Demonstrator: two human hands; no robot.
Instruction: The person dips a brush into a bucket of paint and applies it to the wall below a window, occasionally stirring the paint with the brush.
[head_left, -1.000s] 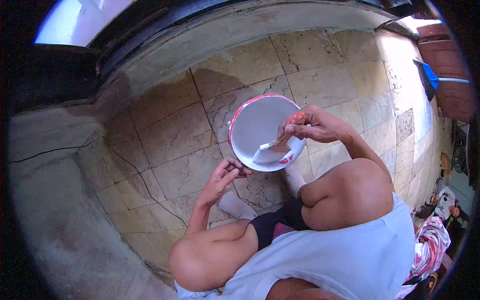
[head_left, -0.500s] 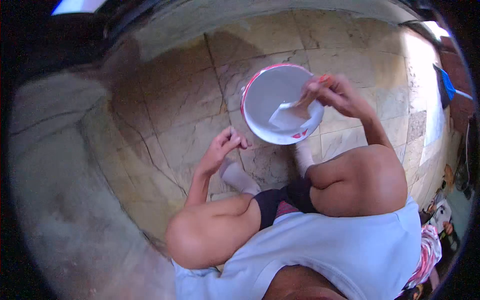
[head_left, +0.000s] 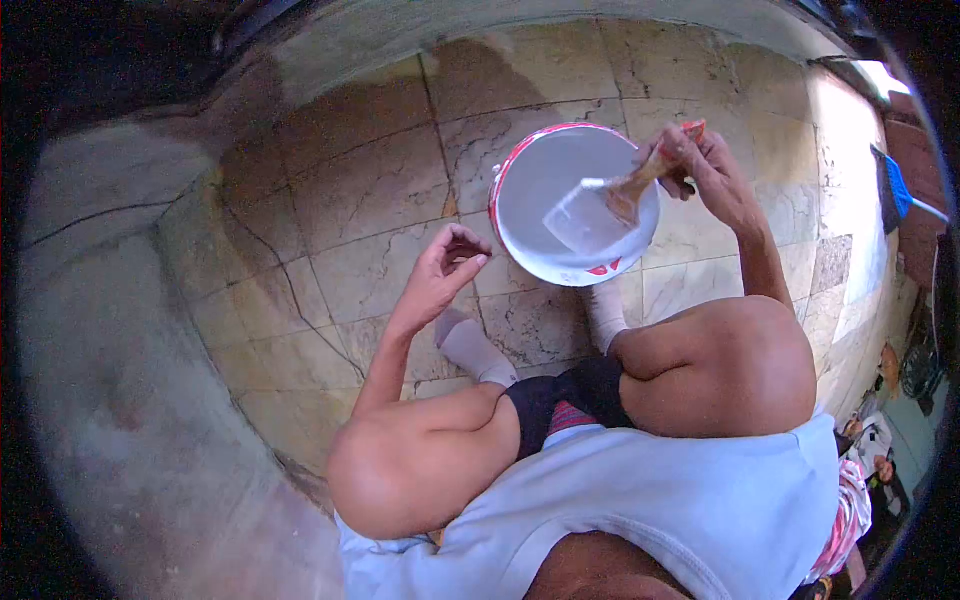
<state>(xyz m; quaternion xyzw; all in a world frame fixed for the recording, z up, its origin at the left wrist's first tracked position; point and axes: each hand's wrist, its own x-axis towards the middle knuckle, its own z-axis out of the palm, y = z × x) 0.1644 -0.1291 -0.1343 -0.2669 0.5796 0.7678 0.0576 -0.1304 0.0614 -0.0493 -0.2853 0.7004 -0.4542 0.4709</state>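
My right hand (head_left: 703, 172) is closed round the wooden handle of a wide paintbrush (head_left: 628, 200), whose end is red. White paint coats its bristles, which point down to the left over the mouth of the bucket. The white bucket (head_left: 498, 225) has red markings on its rim and stands on the tiles in front of my feet. Its inside looks white, and I cannot make out the paint level. To the left of the bucket, my left hand (head_left: 448, 262) hangs in the air with fingers curled and apart, holding nothing and not touching the bucket.
Stone tiles (head_left: 360, 220) cover the floor around the bucket. A grey wall (head_left: 130, 400) runs along the left. A blue broom or brush head (head_left: 895, 185) leans at the far right. Assorted items and a red-and-white cloth (head_left: 850, 510) lie at the lower right.
The paintbrush has swung up and right within my right hand's grip, its bristles now flatter to view. My left hand has risen slightly, its fingers loosening. The bucket stays on the floor.
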